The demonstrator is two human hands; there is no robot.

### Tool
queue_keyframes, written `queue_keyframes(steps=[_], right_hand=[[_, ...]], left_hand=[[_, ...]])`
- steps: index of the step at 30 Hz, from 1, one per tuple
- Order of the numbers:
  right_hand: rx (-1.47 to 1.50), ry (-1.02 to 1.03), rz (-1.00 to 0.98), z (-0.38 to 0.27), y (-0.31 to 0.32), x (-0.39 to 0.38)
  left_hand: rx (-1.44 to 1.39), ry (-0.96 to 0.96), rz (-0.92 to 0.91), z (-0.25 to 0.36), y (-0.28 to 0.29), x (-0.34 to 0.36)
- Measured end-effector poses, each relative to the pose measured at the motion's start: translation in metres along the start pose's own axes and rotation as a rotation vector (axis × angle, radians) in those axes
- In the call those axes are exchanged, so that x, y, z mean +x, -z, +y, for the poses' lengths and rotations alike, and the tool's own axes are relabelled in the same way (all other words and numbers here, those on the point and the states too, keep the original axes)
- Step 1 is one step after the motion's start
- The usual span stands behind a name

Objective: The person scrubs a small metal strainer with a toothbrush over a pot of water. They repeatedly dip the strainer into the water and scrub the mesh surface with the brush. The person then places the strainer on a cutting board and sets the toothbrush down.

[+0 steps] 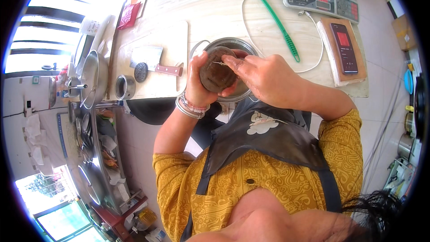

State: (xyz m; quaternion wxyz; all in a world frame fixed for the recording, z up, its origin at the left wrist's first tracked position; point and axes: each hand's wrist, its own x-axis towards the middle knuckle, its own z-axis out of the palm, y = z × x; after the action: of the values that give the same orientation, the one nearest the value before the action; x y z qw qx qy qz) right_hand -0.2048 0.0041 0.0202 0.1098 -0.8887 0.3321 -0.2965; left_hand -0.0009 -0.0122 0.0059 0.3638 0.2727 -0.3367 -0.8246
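Note:
My left hand (197,78) is closed around a dark brown, round object (218,72) with a smooth, wet-looking surface; I cannot tell its kind. Its flat-looking face is turned up toward me. My right hand (260,78) reaches across from the right, fingers pinched together against that face. A thin whitish strand (218,63) shows at the fingertips; whatever else they grip is hidden. Both hands are over a round metal pot (239,43) at the table's near edge, and they cover most of its opening.
On a pale cutting board (172,36) to the left lie a cleaver (168,69), a dark oval piece (141,72) and a small metal cup (125,87). A green stick (277,20), a white cable (320,40), a phone (344,47) and a scale (309,0) occupy the right side.

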Motion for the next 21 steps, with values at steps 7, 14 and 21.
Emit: queue_keyframes(steps=[7, 14, 21], right_hand=[[0.134, -0.062, -0.087, -0.001, 0.013, -0.002], [0.771, -0.443, -0.173, 0.005, 0.011, -0.001], [1.032, -0.636, -0.263, 0.018, 0.015, -0.003]], left_hand=[[0.846, -0.189, 0.035, 0.010, -0.002, 0.004], [1.114, -0.489, 0.107, 0.004, 0.001, 0.004], [1.048, -0.441, -0.067, 0.009, -0.001, 0.000]])
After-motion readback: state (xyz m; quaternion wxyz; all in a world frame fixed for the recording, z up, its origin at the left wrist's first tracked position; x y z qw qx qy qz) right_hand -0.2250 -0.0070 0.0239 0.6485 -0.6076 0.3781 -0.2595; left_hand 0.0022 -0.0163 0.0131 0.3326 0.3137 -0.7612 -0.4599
